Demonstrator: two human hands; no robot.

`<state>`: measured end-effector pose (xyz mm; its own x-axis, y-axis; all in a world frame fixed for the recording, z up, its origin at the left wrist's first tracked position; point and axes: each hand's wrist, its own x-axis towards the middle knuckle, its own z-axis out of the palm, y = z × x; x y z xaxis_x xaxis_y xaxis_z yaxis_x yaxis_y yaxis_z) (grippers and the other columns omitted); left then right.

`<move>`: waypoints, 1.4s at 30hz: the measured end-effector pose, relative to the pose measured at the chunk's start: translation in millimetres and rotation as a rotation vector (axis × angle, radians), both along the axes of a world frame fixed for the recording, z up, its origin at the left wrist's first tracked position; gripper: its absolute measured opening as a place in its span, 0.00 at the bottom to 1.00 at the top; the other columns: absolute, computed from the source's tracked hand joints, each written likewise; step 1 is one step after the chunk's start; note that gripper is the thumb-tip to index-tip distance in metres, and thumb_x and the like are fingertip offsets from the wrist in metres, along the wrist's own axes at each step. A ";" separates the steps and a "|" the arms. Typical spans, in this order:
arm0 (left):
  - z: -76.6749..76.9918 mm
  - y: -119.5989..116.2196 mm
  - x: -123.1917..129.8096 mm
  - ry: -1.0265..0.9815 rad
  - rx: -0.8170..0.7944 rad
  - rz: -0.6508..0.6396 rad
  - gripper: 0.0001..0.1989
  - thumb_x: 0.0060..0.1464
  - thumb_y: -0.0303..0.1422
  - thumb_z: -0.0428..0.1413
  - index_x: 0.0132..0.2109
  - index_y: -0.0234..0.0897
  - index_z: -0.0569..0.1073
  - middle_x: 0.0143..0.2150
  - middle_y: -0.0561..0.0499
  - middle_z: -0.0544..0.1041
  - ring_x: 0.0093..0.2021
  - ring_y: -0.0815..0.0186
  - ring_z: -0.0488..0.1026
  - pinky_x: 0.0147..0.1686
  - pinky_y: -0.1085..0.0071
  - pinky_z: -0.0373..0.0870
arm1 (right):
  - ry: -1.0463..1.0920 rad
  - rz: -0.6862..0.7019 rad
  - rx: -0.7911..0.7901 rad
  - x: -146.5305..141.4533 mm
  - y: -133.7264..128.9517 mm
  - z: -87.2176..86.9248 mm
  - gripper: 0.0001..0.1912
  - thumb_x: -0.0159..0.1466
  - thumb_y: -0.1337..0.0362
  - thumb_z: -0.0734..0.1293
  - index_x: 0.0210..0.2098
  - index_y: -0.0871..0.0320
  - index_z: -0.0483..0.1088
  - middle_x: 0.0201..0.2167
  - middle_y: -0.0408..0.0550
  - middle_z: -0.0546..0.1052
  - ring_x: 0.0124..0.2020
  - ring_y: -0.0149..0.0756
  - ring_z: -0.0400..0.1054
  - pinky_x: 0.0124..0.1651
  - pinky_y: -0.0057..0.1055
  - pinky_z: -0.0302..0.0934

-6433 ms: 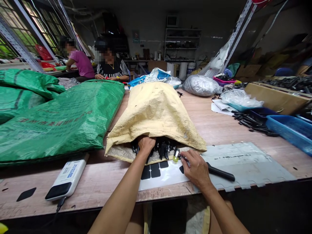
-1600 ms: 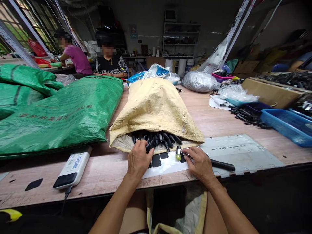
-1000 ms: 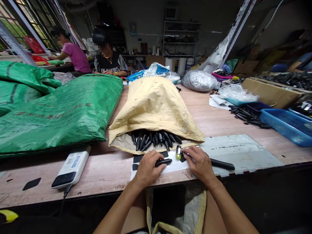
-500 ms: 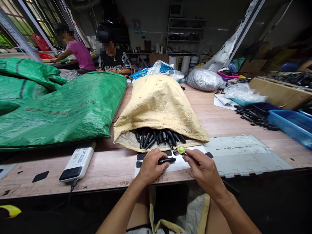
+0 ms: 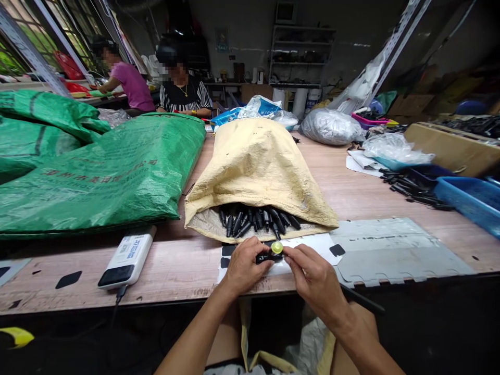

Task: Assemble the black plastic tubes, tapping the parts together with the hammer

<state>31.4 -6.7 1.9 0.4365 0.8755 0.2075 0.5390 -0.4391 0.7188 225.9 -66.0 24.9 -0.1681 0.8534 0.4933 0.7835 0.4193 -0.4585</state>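
My left hand is closed around a black tube at the table's front edge. Pinched in my right hand is a small piece with a round yellow-green top, whose kind I cannot make out. The round top overlaps the tube's right end in view; whether they touch is unclear. Under both hands lies a white sheet with black rounded patches. Just beyond, a cream woven sack lies with its mouth facing me, showing several black tubes inside.
Green woven sacks and a white power bank with a cable lie left. Right are a grey mat, loose black pieces and a blue basket. Two people sit across the table, at the back left.
My right hand has moved left, bringing the yellow-green-topped piece to the end of the black tube. My left hand keeps its hold and stays nearly in place.
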 end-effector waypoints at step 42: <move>-53.9 -104.1 19.2 0.315 -0.463 -0.282 0.15 0.56 0.37 0.59 0.51 0.48 0.77 0.43 0.49 0.83 0.43 0.55 0.80 0.41 0.65 0.72 | -0.197 -0.201 0.099 74.3 32.8 -44.6 0.10 0.65 0.65 0.64 0.45 0.53 0.75 0.37 0.47 0.76 0.41 0.41 0.67 0.45 0.37 0.61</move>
